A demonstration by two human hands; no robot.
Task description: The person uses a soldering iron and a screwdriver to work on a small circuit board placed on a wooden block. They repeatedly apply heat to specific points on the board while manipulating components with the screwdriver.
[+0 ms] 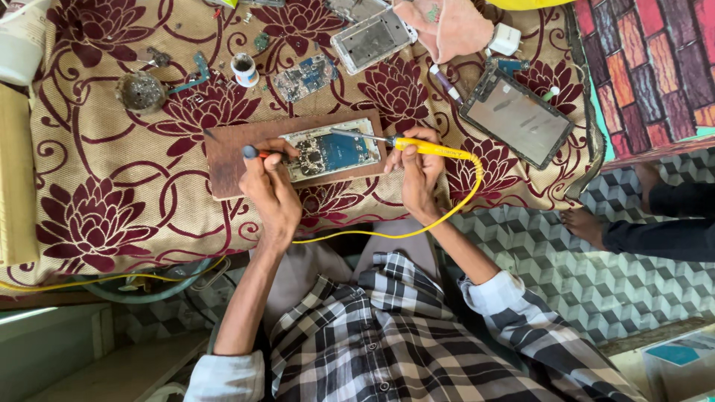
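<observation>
An opened phone point(331, 151) with a blue circuit board lies on a brown wooden board point(231, 160) on a floral cloth-covered table point(97, 186). My right hand point(418, 175) grips a yellow soldering iron point(432, 149), whose metal tip rests on the phone's upper edge. Its yellow cord point(387, 234) loops down off the table's edge. My left hand point(272, 190) pinches a small red-handled tool point(257, 153) at the phone's left side, on the wooden board.
Behind the board lie a loose circuit board point(305, 76), a small white pot point(244, 69), a round metal tip cleaner point(139, 91), a bare phone frame point(372, 37), a dark screen panel point(518, 119), a pink cloth point(447, 26). Another person's foot point(588, 223) rests on the patterned floor at the right.
</observation>
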